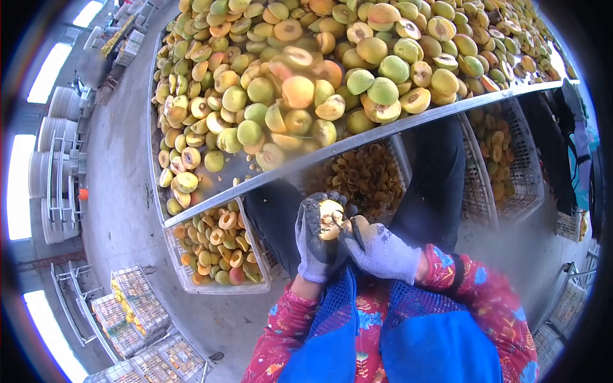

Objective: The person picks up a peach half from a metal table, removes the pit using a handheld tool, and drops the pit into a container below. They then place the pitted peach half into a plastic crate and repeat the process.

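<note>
My left hand (318,237), in a grey glove with dark coating, is closed around a peach half (331,219). Its pale cut face, with a brown hollow, is turned up. Close against the right side of the fruit is my right hand (381,247), gloved too, with thumb and fingers pinched together. What those fingers hold, if anything, is hidden. Both hands are in front of my lap, above a crate of brown pits and scraps (364,179) between my knees. Beyond them, a metal-edged table (377,134) bears a large heap of halved peaches (297,92).
A white crate of peach halves (220,246) stands under the table by my left leg. Another crate of fruit (501,147) is to the right of my right leg. Stacked crates (137,306) and metal racks stand on the concrete floor (124,172) at left.
</note>
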`<state>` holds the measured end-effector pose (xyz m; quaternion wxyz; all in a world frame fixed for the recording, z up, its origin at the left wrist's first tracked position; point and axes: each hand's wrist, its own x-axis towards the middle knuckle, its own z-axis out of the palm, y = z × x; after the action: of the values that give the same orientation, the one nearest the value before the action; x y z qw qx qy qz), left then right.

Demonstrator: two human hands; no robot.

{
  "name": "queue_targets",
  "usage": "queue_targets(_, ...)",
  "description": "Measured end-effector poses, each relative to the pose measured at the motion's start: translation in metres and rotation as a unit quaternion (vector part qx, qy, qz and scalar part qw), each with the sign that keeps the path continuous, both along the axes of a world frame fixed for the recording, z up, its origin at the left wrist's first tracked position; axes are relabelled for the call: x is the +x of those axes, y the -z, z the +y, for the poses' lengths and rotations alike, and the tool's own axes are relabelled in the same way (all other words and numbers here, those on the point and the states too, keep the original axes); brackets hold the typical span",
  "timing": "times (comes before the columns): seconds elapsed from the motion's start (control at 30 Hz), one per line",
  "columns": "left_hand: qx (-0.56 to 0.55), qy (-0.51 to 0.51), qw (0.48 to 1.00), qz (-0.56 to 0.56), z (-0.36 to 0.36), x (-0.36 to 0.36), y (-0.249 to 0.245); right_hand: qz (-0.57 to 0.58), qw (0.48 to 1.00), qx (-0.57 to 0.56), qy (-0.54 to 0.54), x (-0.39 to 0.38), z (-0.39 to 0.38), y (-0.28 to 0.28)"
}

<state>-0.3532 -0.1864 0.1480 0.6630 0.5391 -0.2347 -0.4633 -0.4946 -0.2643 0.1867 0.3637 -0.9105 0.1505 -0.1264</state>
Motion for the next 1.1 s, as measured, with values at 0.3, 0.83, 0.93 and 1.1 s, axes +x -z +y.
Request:
queue_targets(0.3, -0.042, -0.029, 0.998, -0.039, 0.000, -0.012, -0.019, -0.039, 0.981, 0.176, 0.072, 0.004, 0.013, 0.002)
queue_targets(0.83, 0.077, -0.024, 0.992, 0.096, 0.000, -0.005, -0.005, 0.106, 0.963, 0.232, 0.087, 0.002, 0.011, 0.019)
queue_targets(0.93, 0.059, -0.066, 0.992, 0.085, -0.002, -0.010, 0.001, 0.052, 0.972, 0.222, 0.058, 0.002, 0.012, 0.031)
queue_targets(1.1, 0.087, -0.079, 0.985, -0.124, -0.005, -0.019, -0.003, 0.175, 0.782, 0.594, 0.073, 0.004, -0.019, -0.025)
